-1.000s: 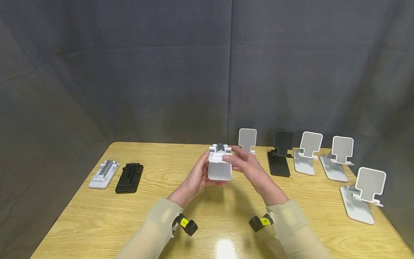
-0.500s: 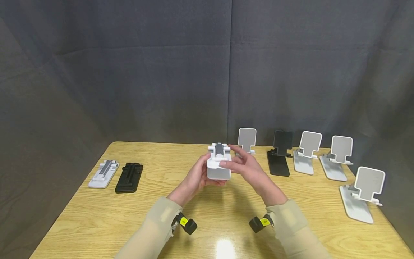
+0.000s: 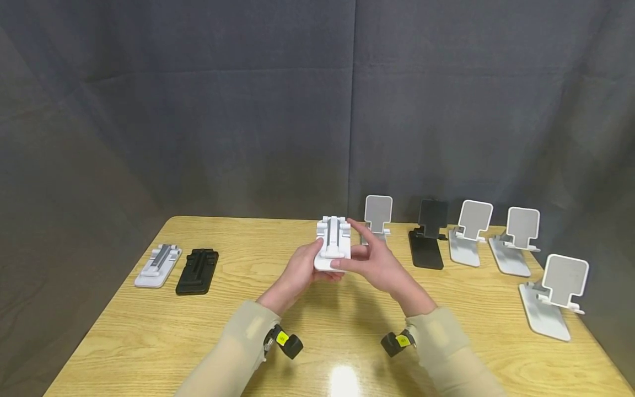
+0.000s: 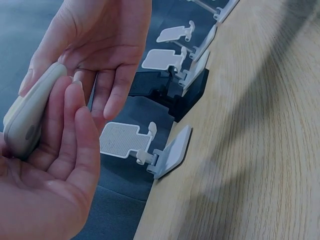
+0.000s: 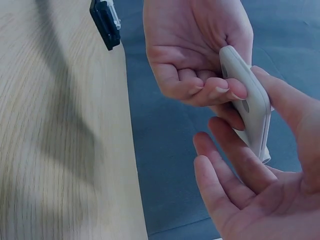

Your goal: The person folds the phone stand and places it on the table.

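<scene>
Your left grip [image 3: 295, 270] curls around the folded white stand [image 3: 333, 242], thumb on top, fingers beneath; your right grip [image 3: 377, 262] pinches its right side with thumb and index finger. The stand is smooth and round-cornered, raised above the light, wood-grained table [image 3: 248, 242]. Beyond the grip run the table's back edge and a hanging dark grey cloth [image 3: 223, 138]. Well to its left lie a second white stand [image 3: 157, 266] and a black stand [image 3: 197, 271], both folded flat. To its right, four opened white stands [image 3: 523, 227] and an opened black stand [image 3: 433, 218] curve toward the right edge.
</scene>
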Tool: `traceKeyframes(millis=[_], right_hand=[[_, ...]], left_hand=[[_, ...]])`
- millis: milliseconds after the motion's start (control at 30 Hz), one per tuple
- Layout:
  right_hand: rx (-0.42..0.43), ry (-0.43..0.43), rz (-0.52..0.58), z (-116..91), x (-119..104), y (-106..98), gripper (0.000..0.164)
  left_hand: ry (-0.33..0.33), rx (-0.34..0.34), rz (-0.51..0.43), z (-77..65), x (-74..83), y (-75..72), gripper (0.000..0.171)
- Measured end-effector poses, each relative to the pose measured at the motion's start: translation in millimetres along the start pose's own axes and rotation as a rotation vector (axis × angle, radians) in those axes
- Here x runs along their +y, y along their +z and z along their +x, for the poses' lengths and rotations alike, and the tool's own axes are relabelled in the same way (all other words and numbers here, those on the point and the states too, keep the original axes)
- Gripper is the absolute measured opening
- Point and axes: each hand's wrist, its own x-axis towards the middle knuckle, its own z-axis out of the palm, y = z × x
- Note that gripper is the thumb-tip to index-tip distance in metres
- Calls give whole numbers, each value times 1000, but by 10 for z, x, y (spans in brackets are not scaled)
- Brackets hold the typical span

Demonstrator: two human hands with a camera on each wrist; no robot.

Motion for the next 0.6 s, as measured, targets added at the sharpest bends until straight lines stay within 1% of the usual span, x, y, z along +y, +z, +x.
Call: traceKeyframes(millis=[133,400,600], right_hand=[[-1,5,-12,2,8,4,97],[11,33,-34,5,49,12,95],[20,20,-79,-13,36,-27,86]], left_hand=[[-3,-3,23,-2,-9,-12,53],[-14,15,30,0,-32,-31,54],[-27,31,16,20,-34,-84,54]])
